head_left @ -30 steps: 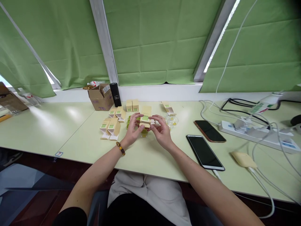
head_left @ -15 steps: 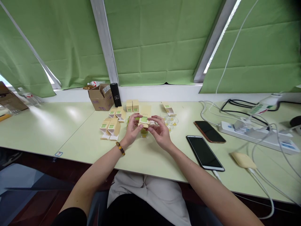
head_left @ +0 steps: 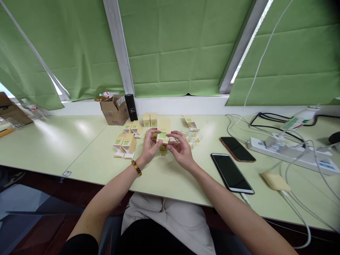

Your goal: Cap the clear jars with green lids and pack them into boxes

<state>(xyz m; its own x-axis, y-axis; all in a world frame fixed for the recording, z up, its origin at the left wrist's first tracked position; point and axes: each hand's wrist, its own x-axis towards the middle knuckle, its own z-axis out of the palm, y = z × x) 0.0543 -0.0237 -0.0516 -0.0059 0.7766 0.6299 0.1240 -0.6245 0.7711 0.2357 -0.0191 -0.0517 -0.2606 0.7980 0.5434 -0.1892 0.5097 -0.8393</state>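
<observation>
The left hand (head_left: 150, 146) gripped a small cream cardboard box with a green square (head_left: 162, 136) over the pale-green tabletop (head_left: 170, 177); the right hand's (head_left: 182, 147) grip was unclear. Excess finger pressure could have creased the box.

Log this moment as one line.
left hand: holding small cream box | right hand: at its right edge | leftward: open-flapped boxes | rightward: clear containers, two phones
</observation>
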